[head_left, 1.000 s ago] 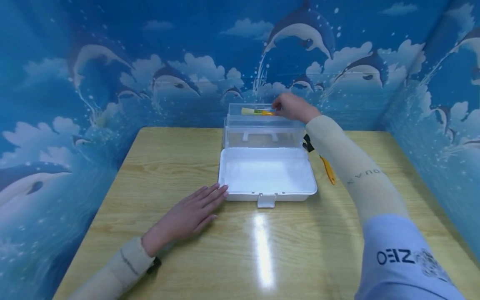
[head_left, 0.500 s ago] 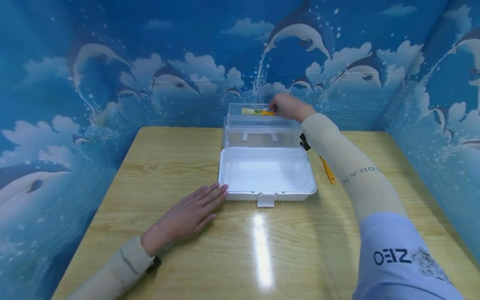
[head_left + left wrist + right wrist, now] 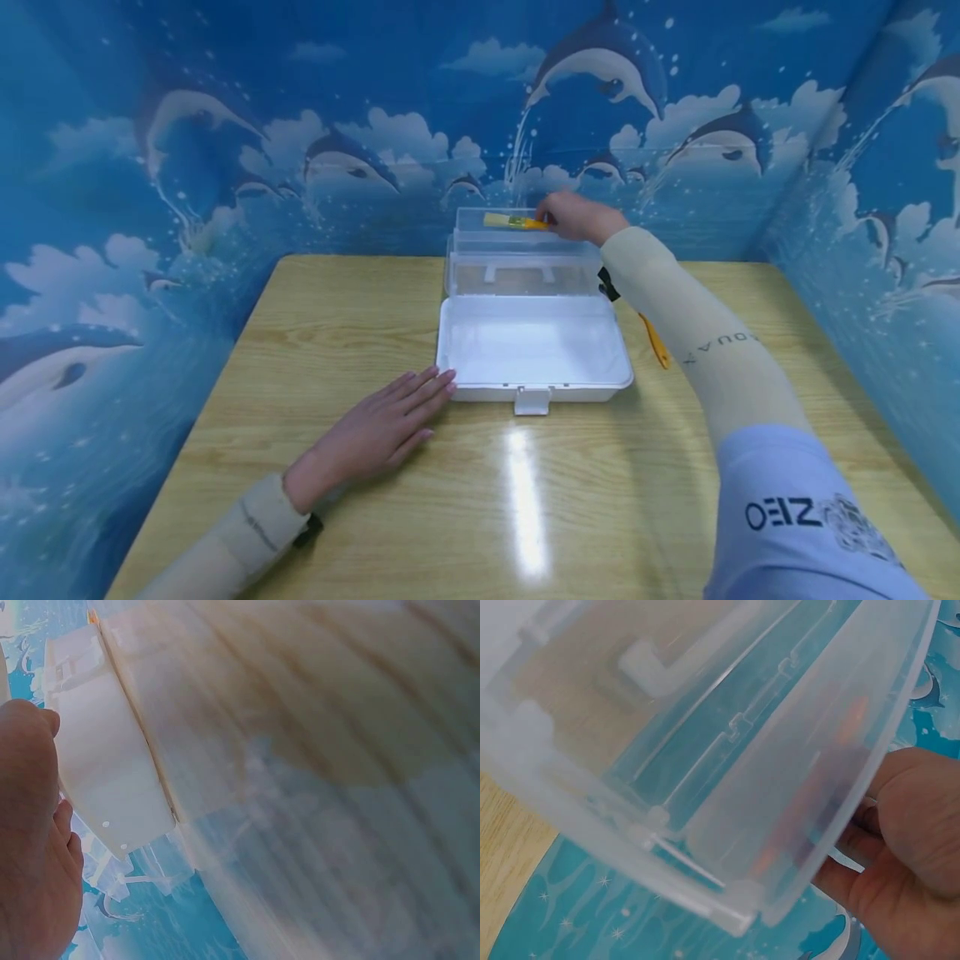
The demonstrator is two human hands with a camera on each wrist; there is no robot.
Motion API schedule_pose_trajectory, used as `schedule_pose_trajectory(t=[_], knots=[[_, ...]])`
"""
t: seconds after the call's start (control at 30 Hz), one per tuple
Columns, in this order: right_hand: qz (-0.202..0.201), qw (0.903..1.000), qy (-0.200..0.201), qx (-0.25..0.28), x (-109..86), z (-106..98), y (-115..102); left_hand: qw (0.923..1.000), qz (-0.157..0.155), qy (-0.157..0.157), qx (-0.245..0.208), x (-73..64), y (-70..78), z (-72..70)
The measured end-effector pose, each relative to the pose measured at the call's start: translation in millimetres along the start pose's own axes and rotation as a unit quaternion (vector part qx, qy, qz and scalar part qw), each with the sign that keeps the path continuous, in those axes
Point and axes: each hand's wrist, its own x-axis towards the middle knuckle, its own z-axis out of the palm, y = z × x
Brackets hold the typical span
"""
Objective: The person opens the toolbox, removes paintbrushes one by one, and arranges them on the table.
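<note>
My right hand (image 3: 581,218) pinches a paintbrush (image 3: 517,222) by its orange-yellow handle, the pale bristles pointing left. The brush lies along the clear upper tray (image 3: 491,243) of an opened white plastic box (image 3: 483,393). In the right wrist view the right hand (image 3: 907,855) reaches behind the translucent tray (image 3: 727,780); the orange handle (image 3: 802,810) shows blurred through it. With fingers straight, my left hand (image 3: 375,433) lies flat on the table, fingertips at the box's front left corner. The left wrist view has the left hand (image 3: 34,840) beside the box (image 3: 112,750).
An orange brush handle (image 3: 656,342) lies on the wooden table (image 3: 337,317) right of the box, partly hidden by the right sleeve. A white latch (image 3: 532,402) hangs at the box front. Dolphin-print walls (image 3: 360,100) stand close behind and beside the table.
My right hand has shifted slightly left along the tray with the brush between its fingers, and the handle end now tilts a little lower. The left hand and box stay put.
</note>
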Motion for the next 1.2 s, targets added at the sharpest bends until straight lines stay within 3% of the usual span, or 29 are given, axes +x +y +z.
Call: schedule_pose_trajectory(t=[0.5, 0.83, 1.2], knots=[[-0.013, 0.9999, 0.003, -0.011, 0.1, 3.5, 3.3, 1.0, 0.001, 0.003, 0.009, -0.5, 0.2, 2.4], [-0.035, 0.999, 0.028, 0.01, -5.8, 6.7, 8.5, 1.0, -0.005, -0.007, 0.001, -0.3, 0.1, 1.2], [-0.022, 0.9979, 0.052, 0.034, -11.4, 3.8, 9.2, 0.9999, -0.005, -0.009, 0.0, -0.2, 0.5, -0.3]])
